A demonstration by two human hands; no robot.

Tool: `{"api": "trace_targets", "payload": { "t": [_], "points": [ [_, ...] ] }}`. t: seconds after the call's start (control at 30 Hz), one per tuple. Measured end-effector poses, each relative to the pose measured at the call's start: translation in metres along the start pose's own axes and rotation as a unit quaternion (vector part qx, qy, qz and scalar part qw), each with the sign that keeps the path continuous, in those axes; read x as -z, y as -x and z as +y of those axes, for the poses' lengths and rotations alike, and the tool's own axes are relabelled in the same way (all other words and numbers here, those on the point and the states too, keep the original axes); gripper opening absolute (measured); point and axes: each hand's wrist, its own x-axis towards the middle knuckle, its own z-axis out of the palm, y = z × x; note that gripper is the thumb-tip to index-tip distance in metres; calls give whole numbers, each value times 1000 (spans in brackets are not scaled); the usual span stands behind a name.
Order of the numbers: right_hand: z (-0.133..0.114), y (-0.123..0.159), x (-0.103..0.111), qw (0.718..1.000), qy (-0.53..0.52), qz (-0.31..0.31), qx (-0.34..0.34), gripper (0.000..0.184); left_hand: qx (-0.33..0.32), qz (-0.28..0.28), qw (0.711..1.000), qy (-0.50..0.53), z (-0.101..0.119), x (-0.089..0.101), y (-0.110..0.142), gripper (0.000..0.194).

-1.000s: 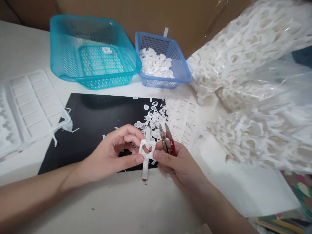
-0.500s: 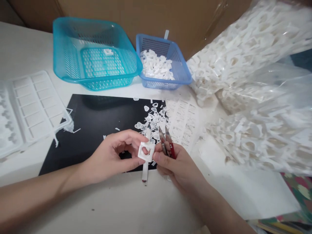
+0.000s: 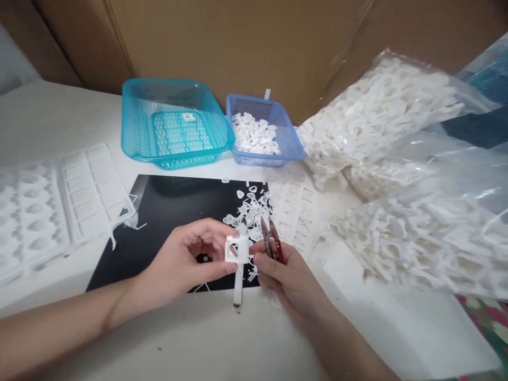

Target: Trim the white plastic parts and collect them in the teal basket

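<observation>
The left hand (image 3: 180, 267) reaches in from the left, forearm low and slanting, thumb below and index finger above, both clamped on a small white plastic square frame (image 3: 243, 250) held upright over the near edge of a flat black sheet (image 3: 159, 211). The right hand (image 3: 291, 278) comes from the lower right, fingers curled around red-handled metal snips (image 3: 273, 243) whose two blades point away, tips apart; its thumb and index finger are close to the frame's right side, though whether they touch it I cannot tell. Counted: one frame between the hands, one pair of snips, one slim white stick (image 3: 238, 286) beneath the frame, and two baskets. The turquoise plastic basket (image 3: 174, 157) holds one white piece (image 3: 188, 117); the blue plastic basket (image 3: 270, 160) holds a heap of white pieces (image 3: 256, 135), too many to count. At least two clear plastic bags (image 3: 384, 106) bulge with white parts on the right.
</observation>
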Motion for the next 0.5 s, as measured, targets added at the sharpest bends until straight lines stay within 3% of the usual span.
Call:
{"api": "trace_targets", "payload": {
  "t": [0.17,0.27,0.33,0.4,0.43,0.5],
  "points": [
    [0,1,-2,1000,16,10,1,39,-90,5,992,-85,7,0,0,31],
    [-2,4,-7,999,24,30,10,41,-193,4,956,-222,23,9,-6,28],
    [-3,6,-11,998,28,50,19,42,-255,42,897,-360,37,26,-16,27],
    [-3,7,-14,997,33,61,25,43,-281,131,812,-494,52,53,-31,25],
    [-2,7,-14,997,35,62,28,43,-277,177,770,-548,58,68,-39,26],
    [-1,5,-15,997,41,58,37,43,-213,193,709,-644,68,97,-53,38]
  ]
}}
